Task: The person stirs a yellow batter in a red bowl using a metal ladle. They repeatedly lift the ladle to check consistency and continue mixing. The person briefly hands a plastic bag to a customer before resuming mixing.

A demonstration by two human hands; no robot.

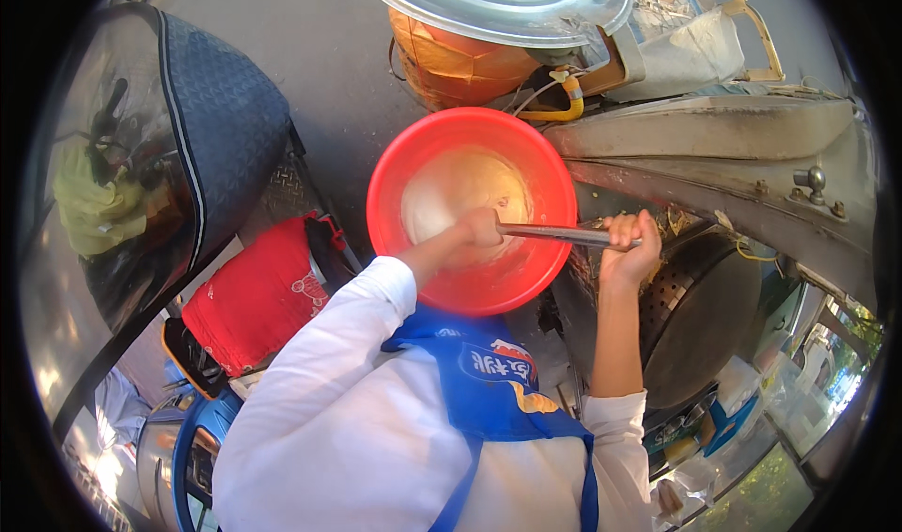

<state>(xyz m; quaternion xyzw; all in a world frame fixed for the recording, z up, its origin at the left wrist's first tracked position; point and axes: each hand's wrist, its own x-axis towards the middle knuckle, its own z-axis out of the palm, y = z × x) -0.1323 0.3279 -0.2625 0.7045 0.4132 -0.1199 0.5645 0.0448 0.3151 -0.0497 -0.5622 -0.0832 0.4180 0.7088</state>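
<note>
A red plastic basin (pixel 399 144) stands before me with a thick, pale, batter-like mixture (pixel 444 187) in its bottom. Across its right side slants a metal rod (pixel 550 233). My left hand (pixel 482 228) is closed around the rod over the basin, low near the mixture. Beyond the basin's right rim, my right hand (pixel 629 247) grips the other end. The rod's lower end is hidden behind my left hand, so I cannot tell what tool it is. My blue apron (pixel 493 384) touches or nearly touches the basin's near rim.
Behind the basin a round metal lid (pixel 507 0) covers part of an orange-wrapped bundle (pixel 458 60). A yellow pipe fitting (pixel 572 99) is close to the rim. Rightward are a metal housing (pixel 705 134) and a dark round pan (pixel 705 321). A red cloth (pixel 254 299) and quilted cover (pixel 218 109) lie left.
</note>
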